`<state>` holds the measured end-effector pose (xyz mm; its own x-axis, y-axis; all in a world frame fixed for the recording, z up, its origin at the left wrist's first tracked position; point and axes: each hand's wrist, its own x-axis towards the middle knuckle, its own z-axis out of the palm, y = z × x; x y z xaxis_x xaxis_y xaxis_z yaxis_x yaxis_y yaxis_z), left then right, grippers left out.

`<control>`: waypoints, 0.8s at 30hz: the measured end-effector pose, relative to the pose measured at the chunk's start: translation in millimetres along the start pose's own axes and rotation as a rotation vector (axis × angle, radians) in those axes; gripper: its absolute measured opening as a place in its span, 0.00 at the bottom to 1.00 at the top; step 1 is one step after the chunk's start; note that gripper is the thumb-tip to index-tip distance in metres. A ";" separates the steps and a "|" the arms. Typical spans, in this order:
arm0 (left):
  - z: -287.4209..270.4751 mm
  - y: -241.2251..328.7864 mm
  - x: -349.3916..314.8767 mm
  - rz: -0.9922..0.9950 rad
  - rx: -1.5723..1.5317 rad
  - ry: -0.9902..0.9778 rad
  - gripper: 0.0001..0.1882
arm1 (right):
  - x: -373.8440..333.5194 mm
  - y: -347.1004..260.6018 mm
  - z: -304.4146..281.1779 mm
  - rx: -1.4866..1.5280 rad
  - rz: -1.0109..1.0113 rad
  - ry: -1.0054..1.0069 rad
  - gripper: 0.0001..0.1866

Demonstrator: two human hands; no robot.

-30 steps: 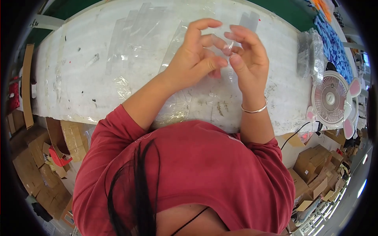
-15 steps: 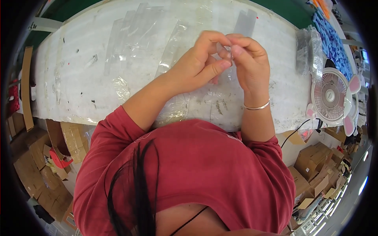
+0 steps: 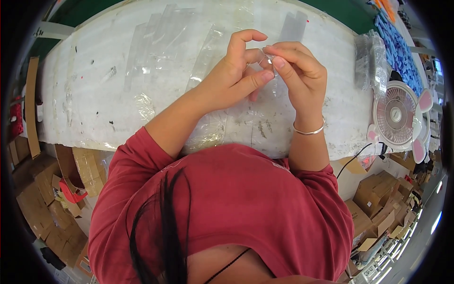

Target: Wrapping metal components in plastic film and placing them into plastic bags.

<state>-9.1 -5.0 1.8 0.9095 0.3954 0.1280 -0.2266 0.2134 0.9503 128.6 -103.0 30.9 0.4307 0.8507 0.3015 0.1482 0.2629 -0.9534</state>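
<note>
A small piece of clear plastic film [image 3: 271,59] is held up over the white table, near its middle. My right hand [image 3: 304,71] pinches its edge between thumb and fingertips. From the left, my left hand [image 3: 235,75] holds the film with its thumb and curled middle finger, while its index finger is lifted off. The film's full shape is hard to make out, since it is see-through and partly behind the fingers. Behind my left hand a long clear plastic strip [image 3: 204,57] lies flat. Beyond my right hand rests a greyish stack of clear sleeves [image 3: 293,27].
Overlapping clear plastic sleeves [image 3: 158,40] lie on the white tabletop [image 3: 90,104] at the left. At the right are a bundle of clear plastic wrap [image 3: 370,61], a white fan [image 3: 395,113] with rabbit ears, and a blue heap [image 3: 399,52]. Cardboard boxes [image 3: 378,194] stand below.
My left index finger has lifted away from the film and now points up. My left hand has shifted slightly left, and my right fingertips have moved a little lower and left.
</note>
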 end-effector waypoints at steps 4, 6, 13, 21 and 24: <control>-0.3 -1.7 0.6 -0.015 -0.007 -0.002 0.31 | -0.8 4.2 -2.8 0.045 0.045 0.016 0.07; -1.0 -2.9 0.3 -0.022 0.011 -0.013 0.30 | -1.4 7.0 -4.3 0.145 0.129 0.027 0.06; 0.4 0.5 -1.3 -0.035 0.066 -0.017 0.28 | -1.8 6.4 -3.8 0.155 0.128 0.012 0.06; 1.3 -3.2 -0.6 -0.022 0.116 0.009 0.26 | -2.0 12.1 0.2 0.171 0.143 0.015 0.04; 2.7 -0.3 2.0 -0.094 -0.008 0.077 0.25 | 0.1 15.1 -2.3 -0.063 0.063 -0.034 0.07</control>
<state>-6.2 -6.7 2.5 0.8976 0.4405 0.0159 -0.1445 0.2602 0.9547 133.0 -100.0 16.6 0.4103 0.8800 0.2393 0.1775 0.1804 -0.9674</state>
